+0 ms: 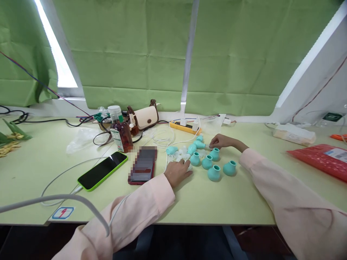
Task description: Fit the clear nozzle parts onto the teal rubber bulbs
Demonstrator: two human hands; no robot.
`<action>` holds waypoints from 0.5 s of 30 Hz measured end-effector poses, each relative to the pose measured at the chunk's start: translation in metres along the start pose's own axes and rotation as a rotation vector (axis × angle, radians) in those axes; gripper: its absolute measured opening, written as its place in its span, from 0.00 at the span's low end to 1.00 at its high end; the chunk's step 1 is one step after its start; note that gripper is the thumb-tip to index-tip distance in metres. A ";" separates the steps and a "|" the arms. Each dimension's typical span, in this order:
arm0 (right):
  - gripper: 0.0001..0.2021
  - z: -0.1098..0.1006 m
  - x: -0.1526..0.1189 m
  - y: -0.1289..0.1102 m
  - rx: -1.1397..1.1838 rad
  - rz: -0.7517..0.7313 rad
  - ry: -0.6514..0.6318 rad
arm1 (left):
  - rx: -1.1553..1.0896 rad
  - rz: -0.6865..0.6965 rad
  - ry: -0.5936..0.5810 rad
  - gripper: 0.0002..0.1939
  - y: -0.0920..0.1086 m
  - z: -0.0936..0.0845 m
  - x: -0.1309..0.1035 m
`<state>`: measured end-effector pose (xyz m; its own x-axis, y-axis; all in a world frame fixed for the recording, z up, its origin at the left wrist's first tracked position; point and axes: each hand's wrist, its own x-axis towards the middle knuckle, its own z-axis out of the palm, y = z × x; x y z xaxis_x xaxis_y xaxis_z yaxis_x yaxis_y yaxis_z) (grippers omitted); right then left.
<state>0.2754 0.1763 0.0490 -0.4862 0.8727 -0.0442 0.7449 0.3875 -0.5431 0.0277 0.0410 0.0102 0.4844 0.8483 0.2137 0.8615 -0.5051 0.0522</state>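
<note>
- My left hand (177, 174), at the centre of the frame, lies low over the near edge of the translucent pieces (179, 156); its fingers are slightly spread, and I cannot tell whether they grip anything.
- My right hand (220, 141), right of centre, reaches in with fingertips drawn narrow at the clear tip of a teal bulb (200, 144) lying on its side; I cannot tell whether I pinch that tip or merely touch it.
- Five upright teal bulbs (207, 162) stand right of centre, open necks upward; more lie tipped among the translucent pieces, beside my left fingers.
- Left of centre, a red-cased phone (142, 167) and a green-cased phone (103, 170) lie on the pale table (217, 207); a bottle (121, 136) stands behind them.
- Beyond my hands, upper centre, sits a yellow power strip (177, 126); at the right edge, a red packet (320, 157).
</note>
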 end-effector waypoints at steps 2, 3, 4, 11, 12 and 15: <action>0.12 -0.007 -0.002 0.001 0.076 0.022 0.015 | -0.033 -0.009 0.060 0.14 0.000 -0.001 -0.001; 0.13 -0.011 -0.003 0.001 0.111 0.027 0.046 | -0.052 -0.013 0.097 0.14 0.000 -0.003 -0.002; 0.13 -0.016 -0.005 0.000 0.143 0.031 0.092 | -0.073 -0.014 0.137 0.14 0.001 -0.004 -0.003; 0.13 -0.047 -0.049 -0.043 0.331 -0.084 0.735 | -0.258 0.075 0.421 0.10 0.005 -0.019 -0.018; 0.12 -0.045 -0.060 -0.057 0.333 -0.108 0.773 | -0.311 0.102 0.521 0.10 0.005 -0.021 -0.019; 0.08 -0.022 -0.090 -0.101 0.255 -0.282 0.821 | -0.480 0.215 0.851 0.18 0.006 -0.027 -0.021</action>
<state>0.2541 0.0652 0.1256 -0.0841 0.7304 0.6779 0.4759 0.6271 -0.6166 0.0186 0.0159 0.0322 0.1906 0.4300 0.8825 0.5249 -0.8043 0.2786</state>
